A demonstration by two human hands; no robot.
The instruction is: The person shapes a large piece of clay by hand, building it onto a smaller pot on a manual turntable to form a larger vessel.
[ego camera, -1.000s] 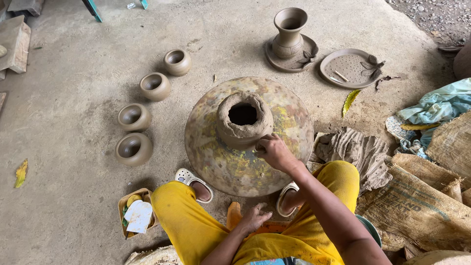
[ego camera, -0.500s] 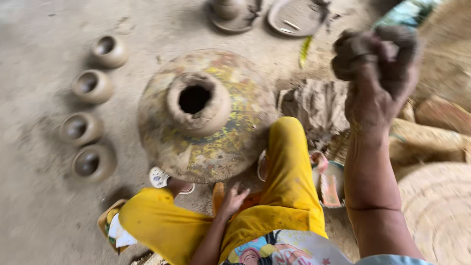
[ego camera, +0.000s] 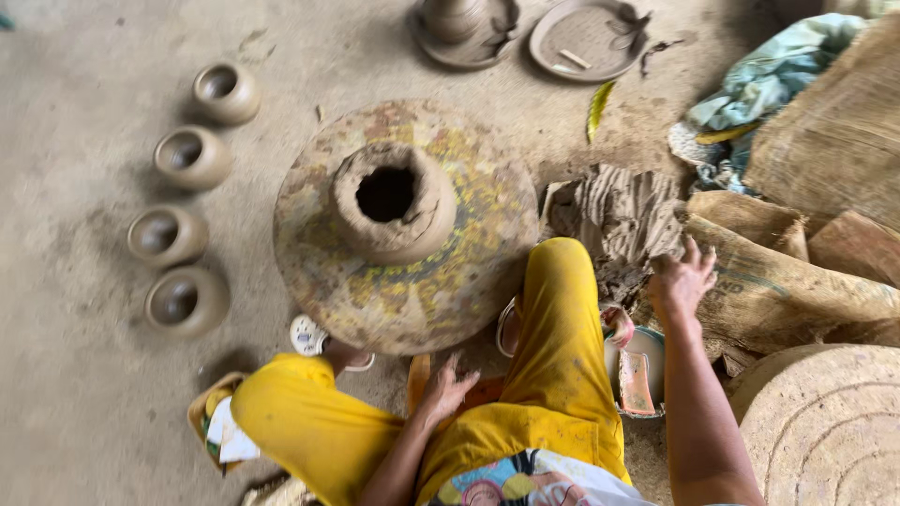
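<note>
The potter's wheel [ego camera: 403, 272], a round, mottled yellow-brown disc, lies on the concrete floor [ego camera: 84, 403] right in front of our knees, and we place everything else by it. Left of the wheel we see 4 small clay pots [ego camera: 187, 300] standing upright in a curved row, mouths open (all grey-brown and much alike), well apart from the disc. On the wheel's middle sits a clay lump [ego camera: 392, 201] with a dark hollow in its top and a cracked rim. Just below the wheel's near edge our left hand [ego camera: 445, 389] rests between our yellow-trousered legs [ego camera: 562, 337], fingers spread and loose, gripping nothing. Beyond the wheel's far edge stand a taller clay vessel [ego camera: 459, 23] on a dish, and a flat round plate [ego camera: 586, 37] with small tools on it. Right of the wheel lies a ridged slab of grey clay [ego camera: 619, 211]. Our right hand [ego camera: 682, 279] hangs open to the right of the wheel, fingers splayed, over a burlap sack [ego camera: 778, 290] and just beside that clay; we cannot tell whether it touches either. Below it, close to our right leg, sits a bowl [ego camera: 642, 370].
</note>
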